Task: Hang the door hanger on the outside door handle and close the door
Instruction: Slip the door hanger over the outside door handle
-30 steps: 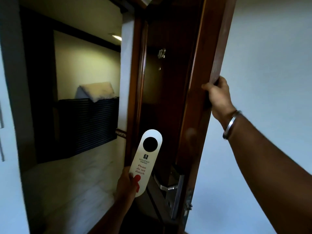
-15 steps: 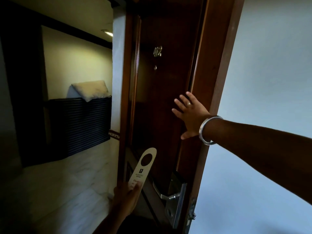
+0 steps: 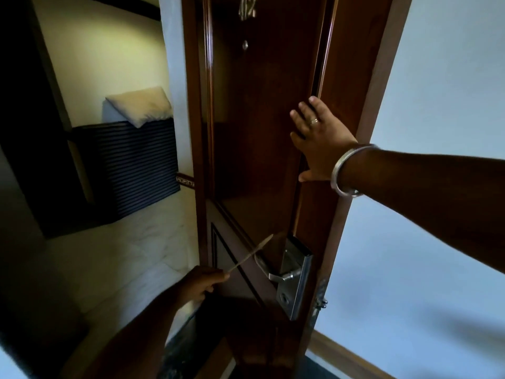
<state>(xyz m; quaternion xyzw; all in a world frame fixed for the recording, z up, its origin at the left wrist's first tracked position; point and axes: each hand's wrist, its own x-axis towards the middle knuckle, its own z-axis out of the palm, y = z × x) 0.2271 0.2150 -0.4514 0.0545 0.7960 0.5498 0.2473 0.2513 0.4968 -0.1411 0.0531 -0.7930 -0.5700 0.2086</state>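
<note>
The dark wooden door (image 3: 257,127) stands ajar, its outer face with a brass room number towards me. My right hand (image 3: 318,143) lies flat on that face near the door's free edge, fingers spread. My left hand (image 3: 203,283) pinches the white door hanger (image 3: 252,251), which I see almost edge-on as a thin strip. The hanger's top end points up and right, close to the tip of the silver lever handle (image 3: 269,270). The handle sits on a steel lock plate (image 3: 296,274). I cannot tell whether hanger and handle touch.
Beyond the gap lies a corridor with a pale marble floor (image 3: 131,258) and a dark striped bin holding a white pillow (image 3: 140,105). A pale wall (image 3: 442,77) with a wooden skirting board (image 3: 349,356) fills the right side.
My right hand left the door's edge and now presses flat on the outer face. My left hand turned the hanger from face-on to edge-on and brought it towards the lever handle.
</note>
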